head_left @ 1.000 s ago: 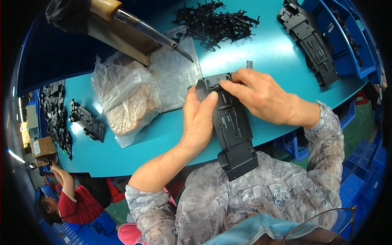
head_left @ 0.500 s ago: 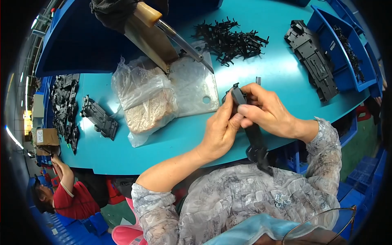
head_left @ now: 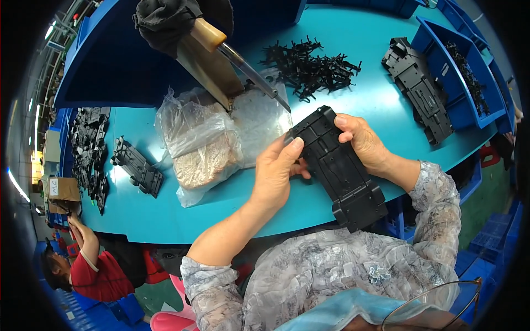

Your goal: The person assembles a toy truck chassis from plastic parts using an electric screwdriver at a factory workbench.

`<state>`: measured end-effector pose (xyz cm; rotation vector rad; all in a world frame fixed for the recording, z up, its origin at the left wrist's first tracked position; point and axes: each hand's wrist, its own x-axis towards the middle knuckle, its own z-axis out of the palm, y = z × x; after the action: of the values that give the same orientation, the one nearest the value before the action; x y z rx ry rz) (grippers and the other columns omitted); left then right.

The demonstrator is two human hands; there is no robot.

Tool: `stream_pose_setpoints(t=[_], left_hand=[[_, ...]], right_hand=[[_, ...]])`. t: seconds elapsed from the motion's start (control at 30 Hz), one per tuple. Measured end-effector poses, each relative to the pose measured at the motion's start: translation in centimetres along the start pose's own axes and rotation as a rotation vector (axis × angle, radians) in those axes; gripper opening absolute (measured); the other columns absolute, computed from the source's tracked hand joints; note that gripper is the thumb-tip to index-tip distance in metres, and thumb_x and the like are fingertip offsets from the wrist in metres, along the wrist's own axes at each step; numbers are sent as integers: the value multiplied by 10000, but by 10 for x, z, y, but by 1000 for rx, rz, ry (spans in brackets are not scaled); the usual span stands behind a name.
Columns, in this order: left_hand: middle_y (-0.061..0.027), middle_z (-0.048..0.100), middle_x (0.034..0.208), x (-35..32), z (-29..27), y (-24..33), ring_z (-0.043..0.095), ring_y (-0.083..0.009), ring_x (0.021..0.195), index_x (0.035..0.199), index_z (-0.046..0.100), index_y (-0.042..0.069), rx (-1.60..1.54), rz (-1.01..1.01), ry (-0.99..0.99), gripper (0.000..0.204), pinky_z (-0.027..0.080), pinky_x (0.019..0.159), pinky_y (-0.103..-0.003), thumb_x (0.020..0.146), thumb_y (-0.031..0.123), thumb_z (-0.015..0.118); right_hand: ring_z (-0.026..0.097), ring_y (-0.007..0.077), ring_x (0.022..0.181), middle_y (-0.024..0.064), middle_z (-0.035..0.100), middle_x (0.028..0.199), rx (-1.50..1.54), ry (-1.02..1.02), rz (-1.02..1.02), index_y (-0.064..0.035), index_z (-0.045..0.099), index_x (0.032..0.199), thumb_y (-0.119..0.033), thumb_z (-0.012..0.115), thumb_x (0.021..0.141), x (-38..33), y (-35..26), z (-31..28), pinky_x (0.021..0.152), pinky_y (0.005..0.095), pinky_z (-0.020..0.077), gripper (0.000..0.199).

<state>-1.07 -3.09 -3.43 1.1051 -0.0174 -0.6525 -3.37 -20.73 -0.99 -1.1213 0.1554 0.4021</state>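
Observation:
A long black plastic chassis [head_left: 345, 171] is held up between my two hands over the table's near edge, its broad face turned toward me. My left hand [head_left: 274, 171] grips its upper left corner, the thumb lying on the face. On the upper right edge, my right hand [head_left: 361, 140] holds it with curled fingers. Beyond it lies a heap of small black plastic parts [head_left: 312, 66]. A soldering iron [head_left: 237, 58] with a wooden handle slants down, its tip close above the chassis's upper left corner.
A plastic-wrapped block [head_left: 204, 157] rests beside a metal plate [head_left: 254, 121]. Similar black chassis pieces lie right [head_left: 417, 91] and left [head_left: 138, 165], with a stack [head_left: 88, 149] farther left. A blue bin [head_left: 461, 83] holds small black parts. Someone in red [head_left: 102, 273] sits at the lower left.
The chassis has turned from edge-on to its broad face. My hands have moved apart, from close together at its top end to its opposite sides.

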Motion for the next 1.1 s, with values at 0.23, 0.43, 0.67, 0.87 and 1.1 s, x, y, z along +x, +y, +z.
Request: stream_pose_setpoints(t=[0.23, 0.43, 0.67, 0.87, 1.1], left_hand=[[-45, 564, 874, -7, 4, 18, 527, -119, 714, 1029, 495, 32, -220, -95, -40, 327, 440, 646, -262, 791, 250, 548], [-78, 565, 860, -9, 0, 24, 536, -143, 730, 949, 502, -9, -189, 5, 34, 322, 429, 667, -269, 793, 270, 543], [-75, 570, 856, -12, -4, 32, 538, -134, 729, 916, 524, 6, -271, 93, 101, 290, 431, 651, -262, 794, 268, 537], [-70, 572, 849, -14, -1, 36, 543, -132, 737, 894, 524, 13, -315, 101, 122, 256, 451, 643, -264, 799, 251, 528], [-69, 568, 844, -13, 2, 36, 547, -137, 762, 826, 509, 26, -368, 173, 162, 208, 457, 667, -275, 814, 233, 506]], right_hand=[[458, 42, 662, 9, 525, 737, -83, 83, -95, -34, 518, 873, -337, 473, 804, 4, -3, 7, 587, 166, 386, 314], [387, 9, 590, -48, 475, 656, -209, 54, -98, -70, 519, 786, -284, 479, 804, 16, -6, 6, 509, 163, 314, 218], [438, 13, 596, -44, 493, 669, -75, 29, -112, -81, 524, 758, -254, 499, 783, 23, -13, 23, 518, 162, 333, 177], [455, 10, 609, -38, 504, 704, 28, 39, -143, -66, 533, 785, -242, 509, 782, 26, -8, 28, 535, 157, 357, 178], [467, 18, 616, -29, 506, 705, 61, -40, -144, -48, 520, 807, -222, 502, 788, 20, -14, 33, 551, 163, 385, 177]])
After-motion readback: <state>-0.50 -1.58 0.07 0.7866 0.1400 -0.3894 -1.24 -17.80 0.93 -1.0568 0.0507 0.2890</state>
